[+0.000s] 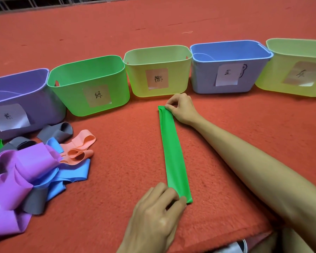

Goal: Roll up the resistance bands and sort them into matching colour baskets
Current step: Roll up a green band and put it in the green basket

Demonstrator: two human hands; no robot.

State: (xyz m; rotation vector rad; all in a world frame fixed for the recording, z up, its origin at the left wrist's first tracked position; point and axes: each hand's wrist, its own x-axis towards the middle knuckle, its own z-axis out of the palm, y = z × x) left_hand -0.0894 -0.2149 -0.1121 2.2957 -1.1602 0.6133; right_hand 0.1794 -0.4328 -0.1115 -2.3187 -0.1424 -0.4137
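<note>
A green resistance band (173,152) lies flat and stretched out lengthwise on the red carpet. My right hand (181,108) pinches its far end, close to the yellow-green basket. My left hand (157,210) holds the near end, thumb and fingers pressed on its corner. The green basket (71,92) with a paper label stands at the back left of the band.
A row of labelled baskets stands at the back: purple (49,106), green, yellow-green (179,77), blue (204,79), another yellow-green (274,73). A pile of loose bands lies at the left: purple (16,176), blue (69,174), grey (55,132), peach (80,148).
</note>
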